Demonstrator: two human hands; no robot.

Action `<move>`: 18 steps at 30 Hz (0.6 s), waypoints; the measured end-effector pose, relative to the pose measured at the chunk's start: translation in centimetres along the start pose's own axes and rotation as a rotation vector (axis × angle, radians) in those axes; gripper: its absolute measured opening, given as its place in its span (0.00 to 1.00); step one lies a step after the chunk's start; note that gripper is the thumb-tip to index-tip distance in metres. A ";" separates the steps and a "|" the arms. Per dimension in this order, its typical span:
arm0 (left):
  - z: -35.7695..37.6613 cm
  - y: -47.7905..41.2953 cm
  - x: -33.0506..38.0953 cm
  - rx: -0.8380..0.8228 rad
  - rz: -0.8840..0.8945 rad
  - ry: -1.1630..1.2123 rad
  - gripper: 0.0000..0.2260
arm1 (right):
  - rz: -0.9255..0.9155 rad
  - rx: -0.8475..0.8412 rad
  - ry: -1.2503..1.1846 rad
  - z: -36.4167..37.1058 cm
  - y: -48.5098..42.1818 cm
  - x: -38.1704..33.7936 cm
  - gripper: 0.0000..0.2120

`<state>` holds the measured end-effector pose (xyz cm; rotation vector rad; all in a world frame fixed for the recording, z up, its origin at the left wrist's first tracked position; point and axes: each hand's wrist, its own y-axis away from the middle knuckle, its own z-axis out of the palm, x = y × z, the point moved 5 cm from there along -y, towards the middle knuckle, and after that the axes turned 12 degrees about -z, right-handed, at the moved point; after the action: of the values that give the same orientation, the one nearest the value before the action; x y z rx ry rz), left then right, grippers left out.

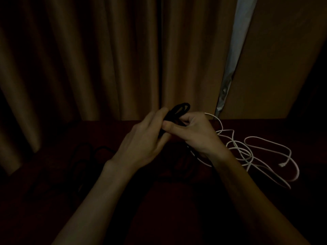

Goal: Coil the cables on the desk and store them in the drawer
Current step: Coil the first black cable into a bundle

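- backdrop: brown pleated fabric curtains (88, 59) hang behind the far edge of the worktop. scene is very dim.
- far left on the dark reddish-brown worktop (265, 200): a second dark cable (85, 152) lies in loose loops, barely visible. can't tell where its ends are.
- left hand (141, 144): raised above the worktop centre, back of the hand to the camera. fingers near straight and pressed together, laid against the left side of the bundle. thumb hidden, so can't tell whether it clamps anything.
- centre: a thin black cable (180, 109) folded into a short narrow bundle sits between the two hands. its looped end sticks up past the fingertips, in front of the curtains. a strand drops below the hands into the dark.
- right hand (196, 133): touching the left hand. fingers curled round the bundle, thumb lying across it and pointing left, pinching it.
- right of the hands: a thin white cable (247, 152) lies tangled in loose open loops on the worktop, uncoiled. part of it passes under the right wrist. its small white plug (282, 164) rests inside the outer loop.
- behind that: a pale strip (237, 41) shows in a gap between the curtains and a flat brown panel (283, 59).
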<state>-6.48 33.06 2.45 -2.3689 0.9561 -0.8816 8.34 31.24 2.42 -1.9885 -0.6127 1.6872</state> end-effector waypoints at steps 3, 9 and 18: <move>-0.2 0.0 0.0 0.021 0.001 -0.005 0.20 | -0.014 -0.073 0.038 0.3 -0.1 0.0 0.12; -1.2 -0.4 0.1 0.038 -0.028 0.169 0.07 | 0.068 -0.111 -0.219 -0.7 0.1 0.3 0.14; -1.1 -0.3 1.5 -0.239 -0.180 0.593 0.10 | 0.016 -0.231 -0.451 -0.6 0.9 -0.7 0.20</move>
<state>-6.26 32.05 4.01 -2.4621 1.1215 -1.6852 8.87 30.01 2.52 -1.7617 -0.9873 2.1806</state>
